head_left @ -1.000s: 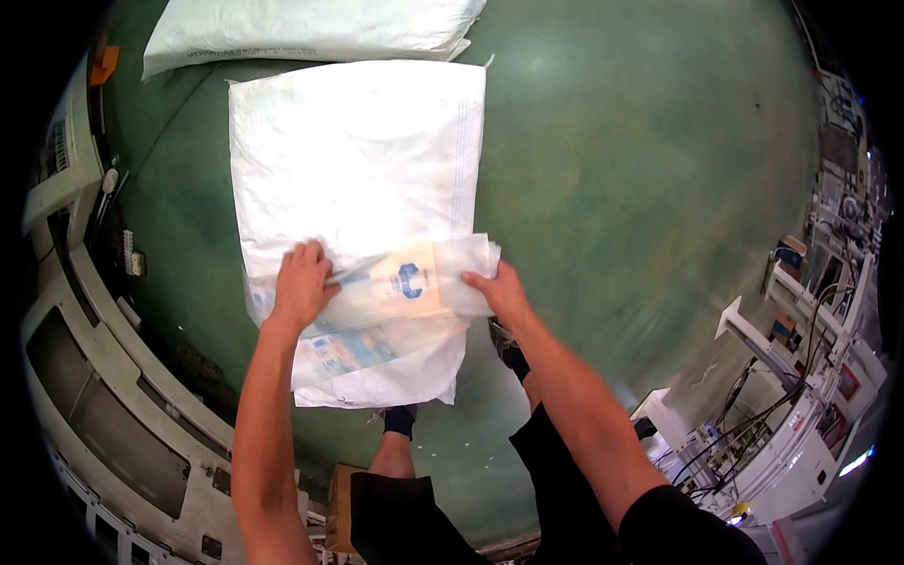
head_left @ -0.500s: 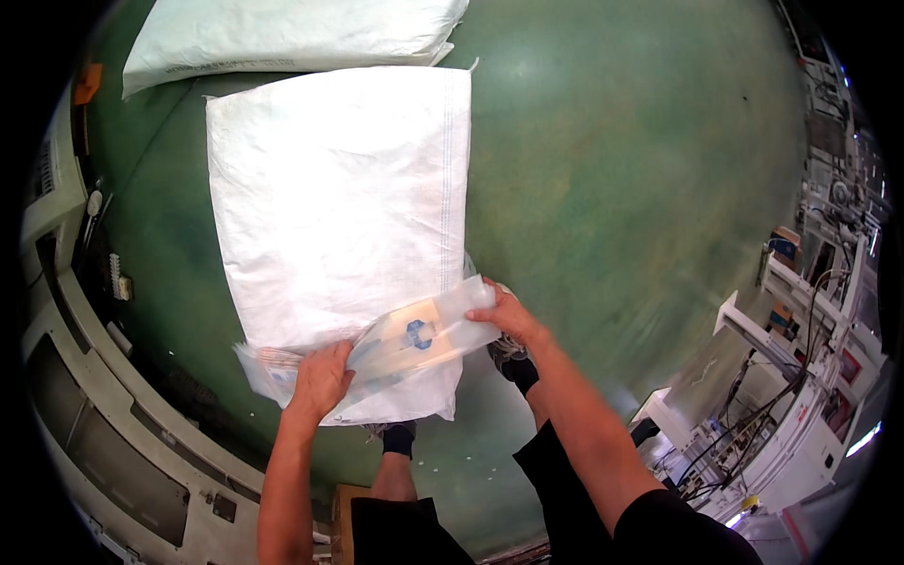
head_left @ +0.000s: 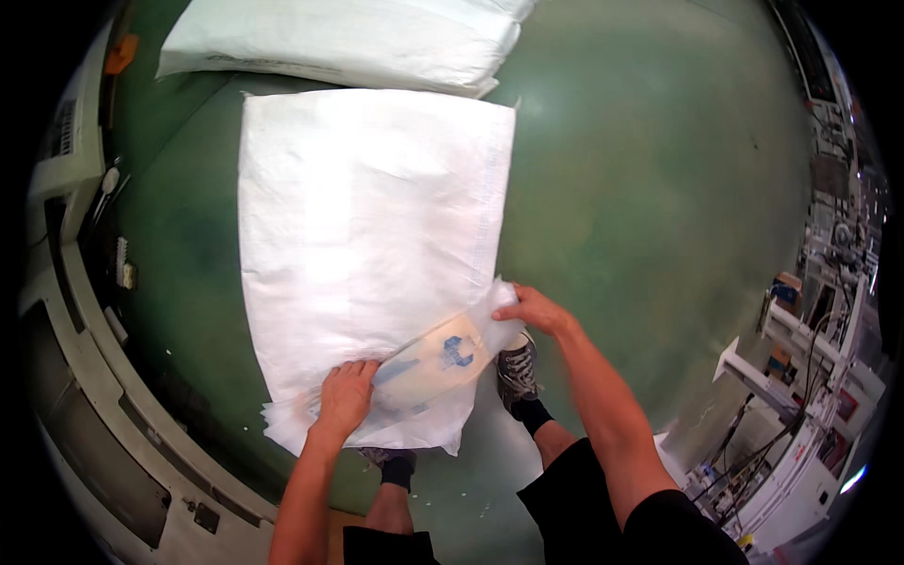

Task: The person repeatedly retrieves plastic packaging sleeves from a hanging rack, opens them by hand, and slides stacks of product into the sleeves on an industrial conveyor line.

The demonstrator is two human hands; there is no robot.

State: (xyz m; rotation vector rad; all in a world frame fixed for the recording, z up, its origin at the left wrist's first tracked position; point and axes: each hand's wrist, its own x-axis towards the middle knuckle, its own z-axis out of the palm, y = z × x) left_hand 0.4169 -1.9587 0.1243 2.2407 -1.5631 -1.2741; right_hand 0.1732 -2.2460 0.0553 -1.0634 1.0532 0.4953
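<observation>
White sack [head_left: 377,217] lies flat on the green floor [head_left: 650,207], in front of the person. Beyond its far edge is a second, fuller white sack [head_left: 358,40], cut off by the view. Clear plastic [head_left: 441,362] with a blue and pale orange print slants across the near end of the first sack, its right end reaching past the sack's edge. The left hand [head_left: 347,395] rests on the plastic, fingers close together; whether they grip cannot be told. The right hand [head_left: 540,311] pinches the plastic's right end between thumb and fingers.
</observation>
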